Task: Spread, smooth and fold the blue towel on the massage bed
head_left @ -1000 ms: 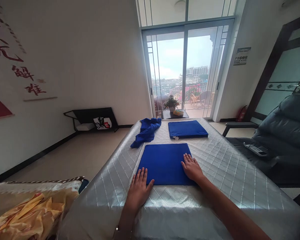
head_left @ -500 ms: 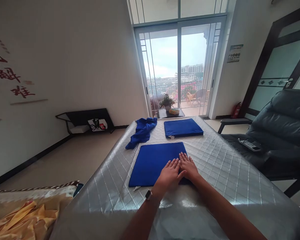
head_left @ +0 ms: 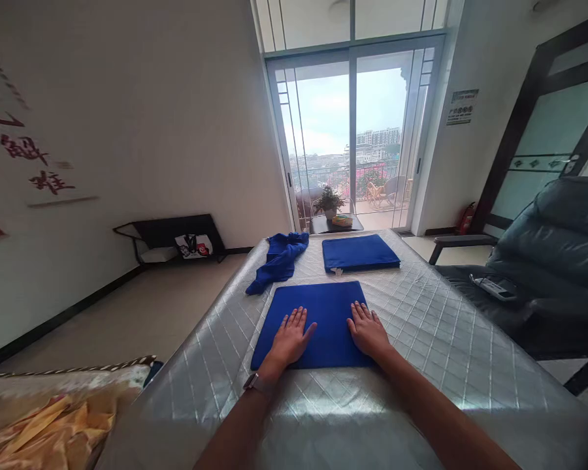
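A folded blue cloth (head_left: 323,300) lies flat near me on the silver quilted table (head_left: 421,346). My left hand (head_left: 290,338) rests palm down on its left half, fingers stretched out. My right hand (head_left: 368,329) lies flat on its right edge, fingers also spread. Neither hand holds anything. Farther back sits a second folded blue cloth (head_left: 359,252), and to its left a crumpled blue cloth (head_left: 278,260).
A dark leather armchair (head_left: 543,267) with a remote (head_left: 493,286) stands to the right. A small table with a potted plant (head_left: 329,202) is behind the table, before the glass balcony doors. A yellow patterned fabric (head_left: 39,424) lies at lower left. A black rack (head_left: 171,236) leans against the left wall.
My left hand slid from the cloth's left corner across to my right hand, then back toward the left half. My right hand stayed flat on the right edge.
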The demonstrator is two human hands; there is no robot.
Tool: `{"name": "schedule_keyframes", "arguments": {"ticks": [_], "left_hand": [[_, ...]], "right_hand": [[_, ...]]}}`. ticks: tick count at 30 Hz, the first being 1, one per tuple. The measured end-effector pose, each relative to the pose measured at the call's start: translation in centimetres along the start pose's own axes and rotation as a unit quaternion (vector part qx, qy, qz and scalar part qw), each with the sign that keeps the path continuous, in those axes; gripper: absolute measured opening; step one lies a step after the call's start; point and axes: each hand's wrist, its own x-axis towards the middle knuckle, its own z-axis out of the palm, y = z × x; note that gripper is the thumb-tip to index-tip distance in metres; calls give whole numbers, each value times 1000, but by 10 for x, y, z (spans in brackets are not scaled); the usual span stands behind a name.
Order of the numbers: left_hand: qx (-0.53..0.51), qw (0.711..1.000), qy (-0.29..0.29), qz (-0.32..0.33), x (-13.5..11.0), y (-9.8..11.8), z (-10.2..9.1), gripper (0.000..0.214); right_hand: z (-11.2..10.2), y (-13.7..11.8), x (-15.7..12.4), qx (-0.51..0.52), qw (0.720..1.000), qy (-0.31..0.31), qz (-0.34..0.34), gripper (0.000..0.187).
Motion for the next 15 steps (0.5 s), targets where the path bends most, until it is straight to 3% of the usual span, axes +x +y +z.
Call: {"name": "schedule_keyframes", "arguments": {"ticks": [3, 6, 15], "left_hand": [[34, 998, -6, -43, -13, -38, 1, 76], [49, 997, 16, -64, -23, -61, 7, 77], [42, 993, 98, -45, -18, -77, 35, 73]], "right_hand": [[0, 0, 0, -6, 1000, 0, 4, 63], [-1, -2, -1, -20, 1000, 4, 8, 63], [-3, -3, -1, -48, 998, -20, 24, 63]]}}
